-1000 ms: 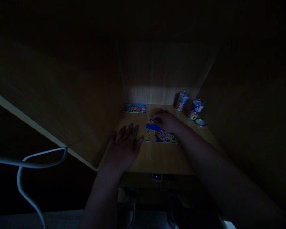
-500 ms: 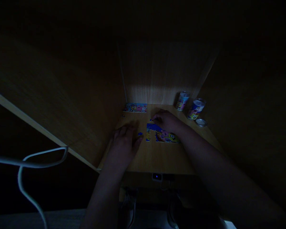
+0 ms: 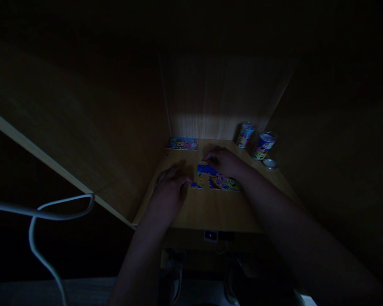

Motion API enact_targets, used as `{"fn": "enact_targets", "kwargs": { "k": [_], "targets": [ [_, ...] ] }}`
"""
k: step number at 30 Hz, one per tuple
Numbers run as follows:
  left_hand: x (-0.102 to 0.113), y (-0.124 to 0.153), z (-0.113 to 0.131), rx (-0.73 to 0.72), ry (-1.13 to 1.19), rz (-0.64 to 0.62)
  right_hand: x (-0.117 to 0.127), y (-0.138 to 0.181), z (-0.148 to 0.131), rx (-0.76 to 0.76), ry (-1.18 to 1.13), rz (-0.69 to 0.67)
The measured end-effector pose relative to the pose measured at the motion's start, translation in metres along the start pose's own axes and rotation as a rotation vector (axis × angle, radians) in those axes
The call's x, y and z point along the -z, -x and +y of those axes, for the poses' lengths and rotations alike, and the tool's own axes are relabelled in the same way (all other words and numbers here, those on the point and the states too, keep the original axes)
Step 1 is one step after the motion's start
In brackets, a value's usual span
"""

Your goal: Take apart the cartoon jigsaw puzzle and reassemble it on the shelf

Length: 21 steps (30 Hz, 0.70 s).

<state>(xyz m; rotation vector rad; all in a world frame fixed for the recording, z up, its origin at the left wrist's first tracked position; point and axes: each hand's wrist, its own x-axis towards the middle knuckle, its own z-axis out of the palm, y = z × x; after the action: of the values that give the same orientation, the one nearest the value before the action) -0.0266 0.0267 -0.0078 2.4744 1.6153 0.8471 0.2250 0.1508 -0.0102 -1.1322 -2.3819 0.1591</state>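
A partly built cartoon jigsaw point(image 3: 221, 180) lies in the middle of a small wooden desk point(image 3: 210, 210) in dim light. My left hand point(image 3: 170, 189) rests on the desk just left of the jigsaw, fingers curled, its fingertips touching a loose blue piece point(image 3: 194, 184) at the jigsaw's left edge. My right hand point(image 3: 221, 160) sits at the jigsaw's top edge, fingers bent down onto a small blue piece point(image 3: 204, 160).
A printed picture card point(image 3: 182, 143) lies at the back left by the wall. Two printed tins point(image 3: 244, 134) point(image 3: 263, 145) stand at the back right, with a round lid point(image 3: 270, 163) beside them. Wooden walls enclose the desk. A white cable point(image 3: 41, 212) hangs at left.
My left hand, flat on the desk before, has curled and slid a loose blue piece rightward to the jigsaw's left edge. My right hand has barely moved.
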Motion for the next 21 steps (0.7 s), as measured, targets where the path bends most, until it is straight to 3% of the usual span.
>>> {"fn": "enact_targets", "kwargs": {
  "k": [12,21],
  "targets": [
    [-0.0036,0.0035,-0.0005,-0.048,0.012,0.004,0.0017,-0.0011,-0.0008,-0.031,0.011,-0.018],
    [0.0009,0.0031,-0.0014,-0.030,0.033,0.080,-0.0022,-0.0045,0.0022,-0.050,0.012,-0.031]
  ]
}}
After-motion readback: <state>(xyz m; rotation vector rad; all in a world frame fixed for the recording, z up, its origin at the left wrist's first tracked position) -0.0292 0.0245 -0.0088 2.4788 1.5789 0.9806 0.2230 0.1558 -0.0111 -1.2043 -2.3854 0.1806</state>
